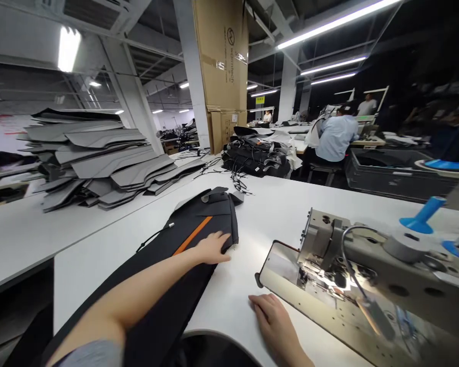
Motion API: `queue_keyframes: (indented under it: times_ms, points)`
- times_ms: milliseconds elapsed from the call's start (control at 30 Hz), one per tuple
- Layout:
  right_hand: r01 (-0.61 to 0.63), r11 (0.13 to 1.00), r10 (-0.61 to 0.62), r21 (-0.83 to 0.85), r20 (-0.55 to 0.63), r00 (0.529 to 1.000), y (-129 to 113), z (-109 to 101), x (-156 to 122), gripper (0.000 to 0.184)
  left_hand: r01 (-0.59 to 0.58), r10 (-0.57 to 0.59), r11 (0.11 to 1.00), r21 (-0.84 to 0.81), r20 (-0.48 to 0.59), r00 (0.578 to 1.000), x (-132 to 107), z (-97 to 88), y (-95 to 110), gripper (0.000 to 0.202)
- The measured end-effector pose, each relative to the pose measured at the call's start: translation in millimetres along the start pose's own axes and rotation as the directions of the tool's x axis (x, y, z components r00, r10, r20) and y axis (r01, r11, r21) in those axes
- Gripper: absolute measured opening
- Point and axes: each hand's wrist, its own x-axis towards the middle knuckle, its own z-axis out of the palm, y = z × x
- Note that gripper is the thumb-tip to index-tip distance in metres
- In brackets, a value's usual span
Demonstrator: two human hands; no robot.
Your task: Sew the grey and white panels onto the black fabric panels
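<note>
A long black fabric panel [145,262] with an orange stripe [193,235] lies on the white table, running from my lap side toward the middle. My left hand [213,247] rests on the panel near its right edge, fingers laid out over the cloth and thumb apart. On the bare tabletop lies my right hand [273,321], holding nothing, its fingers stretched forward and close together. Just right of that hand stands a sewing machine [340,255] with its lamp lit. A thin black cord [153,238] with a white tip shows at the panel's left side.
Tall stacks of grey cut pieces [110,153] sit at the left. A heap of black pieces with loose cords [256,155] lies at the table's back, beside cardboard boxes [222,66]. Farther right, a seated person [334,137] is near a grey bin [390,171].
</note>
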Motion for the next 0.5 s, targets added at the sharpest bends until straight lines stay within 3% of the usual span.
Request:
queue_keyframes:
  times_ms: [67,133,233,300,400,433,500]
  points:
    - [0.022,0.999,-0.022,0.036,0.009,1.0,4,-10,-14,0.027,0.02,-0.023,0.998,0.057,0.049,0.999,40,23.1,22,0.068]
    - [0.024,0.998,-0.024,0.058,-0.001,1.0,14,-23,-32,0.027,0.049,-0.055,0.993,0.106,0.058,0.997,68,30.9,37,0.078]
    - [-0.073,0.992,0.085,0.102,-0.127,0.988,34,-43,-56,0.029,0.057,-0.055,0.989,0.138,-0.023,0.998,81,4.6,38,0.062]
    - [-0.125,0.986,0.148,0.114,-0.215,0.965,44,-52,-65,0.027,0.037,-0.017,0.989,0.146,-0.132,0.991,70,-30.2,30,0.055]
    - [-0.037,0.999,0.036,-0.006,-0.19,0.981,43,-58,-64,0.022,-0.049,0.094,0.984,0.174,-0.264,0.96,33,-68.5,16,0.06]
    - [0.003,0.998,-0.013,-0.066,-0.152,0.988,38,-60,-61,0.022,-0.105,0.156,0.976,0.189,-0.28,0.947,18,-69.2,14,0.061]
    - [0.045,0.987,-0.058,-0.155,-0.082,0.995,26,-62,-57,0.023,-0.282,0.333,0.928,0.242,-0.205,0.921,-11,-47.5,13,0.063]
